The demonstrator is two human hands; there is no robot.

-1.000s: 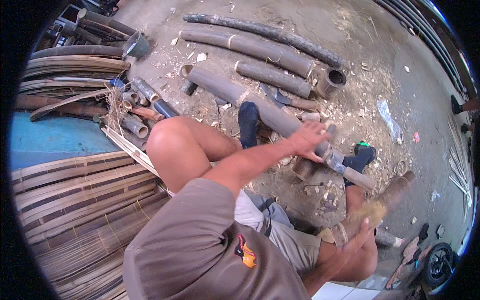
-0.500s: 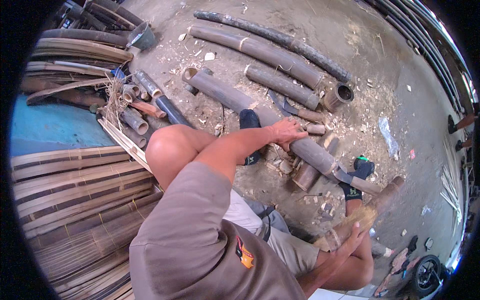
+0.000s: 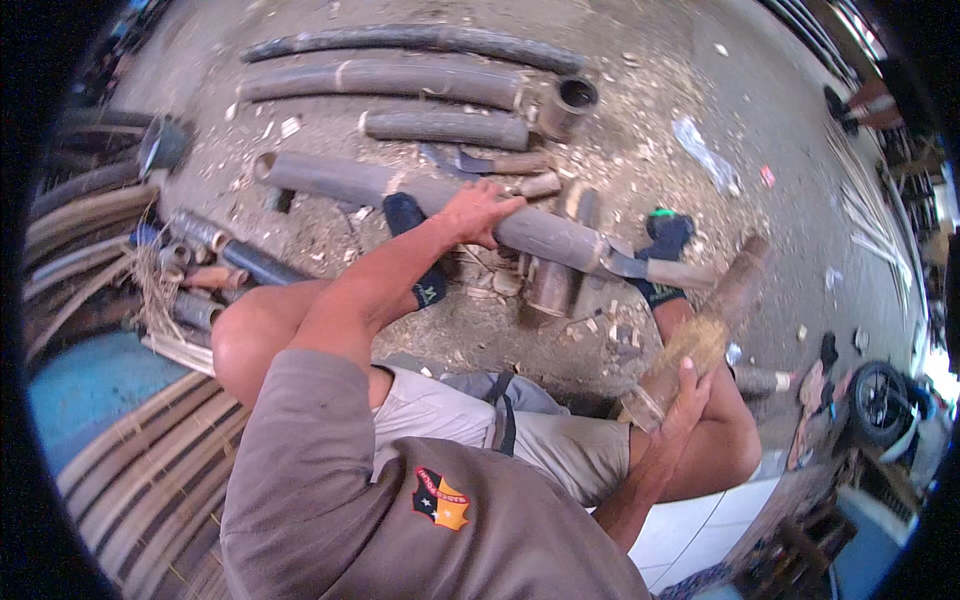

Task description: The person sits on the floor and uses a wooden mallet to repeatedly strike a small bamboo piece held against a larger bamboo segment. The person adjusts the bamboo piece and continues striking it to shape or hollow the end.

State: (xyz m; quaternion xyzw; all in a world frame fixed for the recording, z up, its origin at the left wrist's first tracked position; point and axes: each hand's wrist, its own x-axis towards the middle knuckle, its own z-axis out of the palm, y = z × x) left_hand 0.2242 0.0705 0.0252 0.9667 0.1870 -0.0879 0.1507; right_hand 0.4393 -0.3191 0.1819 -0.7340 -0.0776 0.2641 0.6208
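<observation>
Grey concrete floor (image 3: 640, 30), strewn with pale chips. Largest piece: a long grey-brown bamboo tube (image 3: 330, 176), running from far left to nearer right beyond the seated person's knees, its right part over a short brown bamboo block (image 3: 552, 290). At right, a thick brown club-like length with a frayed straw-coloured middle (image 3: 697, 342) slants over the right leg; right hand (image 3: 685, 400) wrapped about its near end. Left hand (image 3: 482, 212): grip closed over the tube's top, underside hidden. Smaller: a dark blade with pale wooden handle (image 3: 685, 273) at the tube's right end; depth of bite cannot be told. Dark-socked right foot (image 3: 668, 238) just beside it.

Judgement: best to press the tube firmly on the block against rolling, keep left fingers well back from the edge, foot clear, and the club from jarring the handle.
</observation>
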